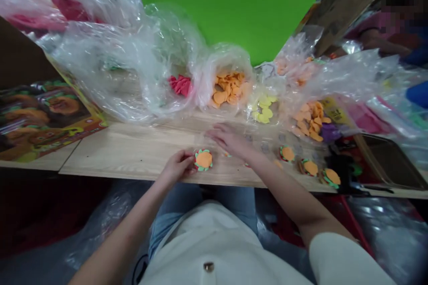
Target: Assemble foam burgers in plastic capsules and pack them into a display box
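My left hand point(179, 164) pinches the left edge of a small toy burger point(203, 160), made of an orange disc over a green frilly layer with red at the rim. To the right and a little further back, my right hand point(232, 138) reaches over the table with its fingers stretched out to the left. Nothing shows in its fingers, though they are slightly blurred. Beneath my right forearm, more coloured pieces are partly hidden. Several other toy burgers point(310, 168) stand to the right of that forearm.
Clear plastic bags hold pink pieces point(180, 85), orange pieces point(229, 88), yellow pieces point(265, 109) and more orange pieces point(312, 120). A green panel point(234, 4) rises behind them. A printed box point(50, 116) stands left; a brown-rimmed tray point(394, 160) lies right. Another person's arm shows at upper right.
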`<state>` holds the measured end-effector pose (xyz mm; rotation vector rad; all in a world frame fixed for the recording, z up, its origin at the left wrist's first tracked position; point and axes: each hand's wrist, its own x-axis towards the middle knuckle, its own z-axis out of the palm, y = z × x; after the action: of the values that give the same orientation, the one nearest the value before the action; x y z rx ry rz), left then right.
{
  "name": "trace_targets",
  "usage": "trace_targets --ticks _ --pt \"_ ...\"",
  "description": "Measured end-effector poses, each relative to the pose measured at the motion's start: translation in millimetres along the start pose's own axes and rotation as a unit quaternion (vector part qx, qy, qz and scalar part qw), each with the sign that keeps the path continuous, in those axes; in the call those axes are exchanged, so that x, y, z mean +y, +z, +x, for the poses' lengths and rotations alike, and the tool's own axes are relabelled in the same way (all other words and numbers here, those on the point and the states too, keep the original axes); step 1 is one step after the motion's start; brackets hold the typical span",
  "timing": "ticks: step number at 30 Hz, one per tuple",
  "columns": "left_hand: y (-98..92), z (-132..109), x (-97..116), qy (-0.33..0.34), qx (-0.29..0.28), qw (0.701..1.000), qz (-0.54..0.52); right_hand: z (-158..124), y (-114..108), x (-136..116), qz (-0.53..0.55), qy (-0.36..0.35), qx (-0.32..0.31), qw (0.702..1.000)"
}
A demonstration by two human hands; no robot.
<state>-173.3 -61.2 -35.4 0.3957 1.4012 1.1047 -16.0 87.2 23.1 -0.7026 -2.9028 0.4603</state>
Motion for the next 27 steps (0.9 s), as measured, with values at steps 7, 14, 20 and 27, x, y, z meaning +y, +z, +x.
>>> trace_targets --ticks 7,14,20,27 --pt "-5.0 4.4 5.3 -0.009 0.000 1.000 0.014 -79.0 51.9 -39.7 0.042 -0.033 0.016 0.998" --pt "-0.4 -12.9 -3.4 0.014 0.065 0.997 -0.037 -88.6 77.3 -71.2 0.053 0.009 0.026 0.998" --pt "-1.5 -5.3 -13.0 0.048 0.079 0.995 -0.039 -32.8 44.1 -64.6 0.063 0.173 0.071 0.980" --pt "-13.3 -35.8 -19.3 0.064 0.063 0.995 0.040 9.9 61.3 -58.8 0.179 0.197 -0.108 0.958"
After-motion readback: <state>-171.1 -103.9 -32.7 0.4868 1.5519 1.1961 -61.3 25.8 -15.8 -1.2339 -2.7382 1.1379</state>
